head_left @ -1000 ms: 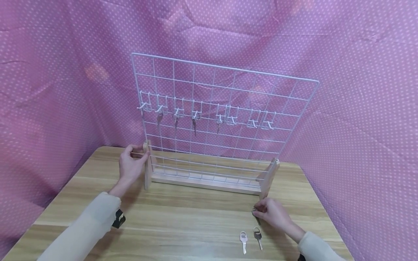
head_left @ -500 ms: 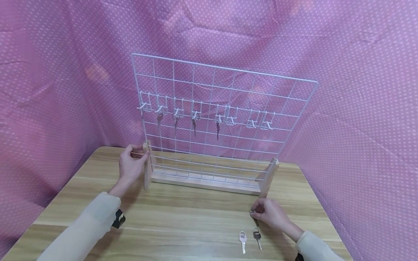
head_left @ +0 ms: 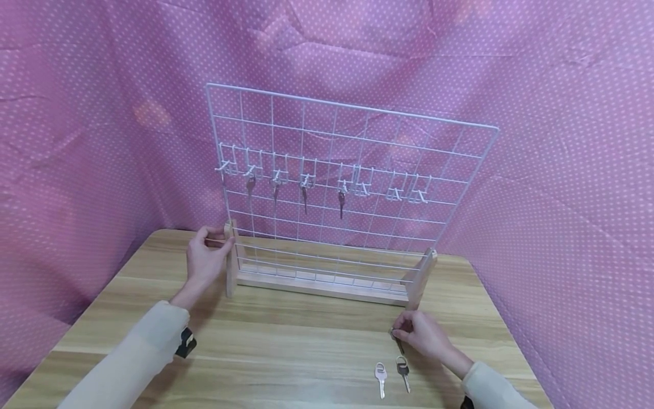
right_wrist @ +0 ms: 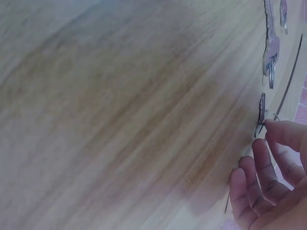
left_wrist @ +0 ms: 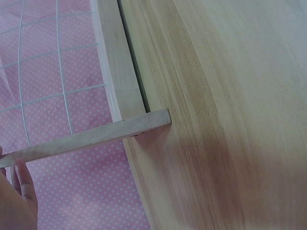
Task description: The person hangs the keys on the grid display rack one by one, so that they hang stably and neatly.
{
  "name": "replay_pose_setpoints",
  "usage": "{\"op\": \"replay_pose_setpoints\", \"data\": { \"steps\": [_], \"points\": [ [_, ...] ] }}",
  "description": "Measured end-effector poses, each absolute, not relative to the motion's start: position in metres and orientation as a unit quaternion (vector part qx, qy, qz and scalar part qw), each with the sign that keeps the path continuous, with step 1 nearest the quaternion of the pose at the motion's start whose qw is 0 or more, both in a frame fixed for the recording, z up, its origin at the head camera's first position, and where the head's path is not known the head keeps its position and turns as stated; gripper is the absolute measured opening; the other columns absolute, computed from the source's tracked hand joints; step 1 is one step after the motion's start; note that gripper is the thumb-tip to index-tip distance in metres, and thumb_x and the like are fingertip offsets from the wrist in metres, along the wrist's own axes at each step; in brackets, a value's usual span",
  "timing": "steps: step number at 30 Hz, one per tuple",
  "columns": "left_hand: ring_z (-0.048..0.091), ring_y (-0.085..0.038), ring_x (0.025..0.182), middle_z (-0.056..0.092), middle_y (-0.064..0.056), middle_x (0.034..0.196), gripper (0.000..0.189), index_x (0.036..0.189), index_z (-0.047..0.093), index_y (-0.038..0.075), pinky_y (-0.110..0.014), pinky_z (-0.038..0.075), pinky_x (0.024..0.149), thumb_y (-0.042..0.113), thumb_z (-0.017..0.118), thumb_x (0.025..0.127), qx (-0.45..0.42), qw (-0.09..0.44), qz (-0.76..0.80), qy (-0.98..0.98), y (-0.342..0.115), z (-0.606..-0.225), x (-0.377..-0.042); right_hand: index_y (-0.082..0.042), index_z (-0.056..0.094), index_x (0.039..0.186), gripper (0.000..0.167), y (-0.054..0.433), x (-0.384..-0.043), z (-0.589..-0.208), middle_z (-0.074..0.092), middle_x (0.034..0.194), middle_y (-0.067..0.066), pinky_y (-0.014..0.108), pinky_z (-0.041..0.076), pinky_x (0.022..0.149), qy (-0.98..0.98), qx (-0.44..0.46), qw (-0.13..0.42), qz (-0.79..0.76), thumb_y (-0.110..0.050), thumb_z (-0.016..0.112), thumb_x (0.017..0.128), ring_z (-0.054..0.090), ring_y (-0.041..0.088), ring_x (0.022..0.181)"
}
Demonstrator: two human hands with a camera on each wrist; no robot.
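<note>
A white wire grid rack (head_left: 352, 122) stands in a wooden base (head_left: 322, 289). My left hand (head_left: 204, 258) holds the base's left wooden upright (head_left: 231, 267) between thumb and fingers; the left wrist view shows the fingertips (left_wrist: 24, 179) against this upright (left_wrist: 91, 136). At the front right, my right hand (head_left: 426, 336) pinches a small key (head_left: 398, 343) by its ring end, low over the table. In the right wrist view that key (right_wrist: 261, 110) is at the thumb and index tips, the other fingers loosely bent. Two more keys lie just in front, one silvery (head_left: 380, 379), one darker (head_left: 403, 372).
Several white hooks run in a row across the grid. Keys hang on the left ones, such as this key (head_left: 342, 203); the three right hooks, like the end hook (head_left: 420, 196), carry none. Pink dotted cloth (head_left: 572, 170) surrounds the wooden table (head_left: 286, 352) at back and sides.
My right hand has shifted slightly left with the pinched key. The key on the fifth hook has turned a little as it hangs. My left hand has stayed in place.
</note>
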State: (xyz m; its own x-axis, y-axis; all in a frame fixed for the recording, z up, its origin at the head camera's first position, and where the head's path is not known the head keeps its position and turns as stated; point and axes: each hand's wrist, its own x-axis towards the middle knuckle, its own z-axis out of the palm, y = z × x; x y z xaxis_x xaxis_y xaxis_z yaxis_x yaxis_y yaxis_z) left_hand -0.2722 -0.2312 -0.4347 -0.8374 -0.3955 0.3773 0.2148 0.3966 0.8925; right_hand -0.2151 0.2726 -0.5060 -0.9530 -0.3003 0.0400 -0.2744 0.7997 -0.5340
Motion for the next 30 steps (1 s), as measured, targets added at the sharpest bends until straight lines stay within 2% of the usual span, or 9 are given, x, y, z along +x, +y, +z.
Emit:
{"op": "replay_pose_setpoints", "data": {
  "steps": [7,12,19,24,30],
  "points": [
    [0.055,0.010,0.077,0.069,-0.021,0.111,0.029,0.118,0.065,-0.004,-0.004,0.050,0.070,0.007,0.077,0.094,0.062,0.283,-0.542,-0.789,-0.230,-0.434,-0.272,-0.012,0.074,0.090,0.007,0.270,-0.218,-0.503,0.072,0.081,-0.004,0.017,0.051,0.064,0.933,-0.144,0.020,-0.328,-0.013,0.081,0.090,0.057,0.001,0.070],
    [0.055,0.009,0.078,0.069,-0.014,0.107,0.028,0.118,0.065,-0.004,-0.005,0.049,0.071,0.006,0.076,0.094,0.069,0.286,-0.536,-0.791,-0.229,-0.435,-0.274,-0.012,0.074,0.089,0.010,0.265,-0.221,-0.496,0.072,0.082,-0.002,0.017,0.052,0.065,0.924,-0.141,0.002,-0.355,-0.017,0.082,0.090,0.057,0.001,0.071],
    [0.056,0.008,0.077,0.067,-0.005,0.103,0.029,0.119,0.065,-0.003,-0.005,0.050,0.070,0.006,0.076,0.094,0.071,0.286,-0.537,-0.790,-0.231,-0.437,-0.275,-0.008,0.074,0.092,0.007,0.252,-0.224,-0.478,0.074,0.083,0.003,0.018,0.053,0.064,0.904,-0.154,-0.016,-0.399,-0.012,0.080,0.091,0.059,0.004,0.070],
    [0.056,0.008,0.077,0.067,-0.006,0.103,0.029,0.119,0.065,-0.003,-0.005,0.050,0.071,0.006,0.076,0.094,0.069,0.287,-0.538,-0.790,-0.231,-0.437,-0.276,-0.006,0.075,0.092,0.007,0.239,-0.228,-0.462,0.075,0.083,0.005,0.018,0.053,0.064,0.888,-0.169,-0.043,-0.427,-0.009,0.081,0.091,0.060,0.004,0.070],
    [0.056,0.009,0.078,0.069,-0.015,0.109,0.029,0.119,0.064,-0.004,-0.004,0.051,0.071,0.006,0.076,0.094,0.067,0.282,-0.537,-0.792,-0.232,-0.437,-0.275,-0.008,0.077,0.093,0.005,0.220,-0.231,-0.442,0.077,0.085,0.006,0.020,0.054,0.064,0.865,-0.172,-0.059,-0.467,-0.012,0.080,0.092,0.063,0.006,0.071]
  ]
}}
